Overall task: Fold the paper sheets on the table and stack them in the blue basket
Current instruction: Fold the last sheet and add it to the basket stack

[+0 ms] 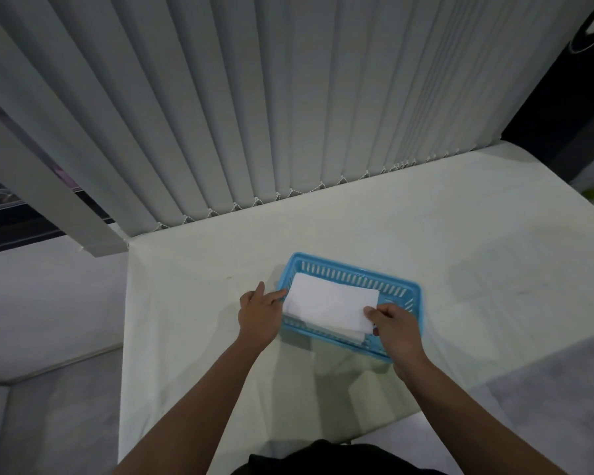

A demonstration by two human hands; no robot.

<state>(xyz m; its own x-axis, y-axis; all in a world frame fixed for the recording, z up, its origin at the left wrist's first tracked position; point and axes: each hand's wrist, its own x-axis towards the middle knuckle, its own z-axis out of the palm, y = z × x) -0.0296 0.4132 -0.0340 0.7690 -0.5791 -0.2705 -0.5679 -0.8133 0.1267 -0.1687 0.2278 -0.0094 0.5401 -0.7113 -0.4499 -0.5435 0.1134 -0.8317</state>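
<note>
Paper (330, 303) — right hand (396, 329) pinching — over basket (354, 269).

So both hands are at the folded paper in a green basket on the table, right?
Not quite. The head view shows the basket is blue, not green. The rest stands: the left hand and right hand are both at the folded paper in it, on the table.
</note>
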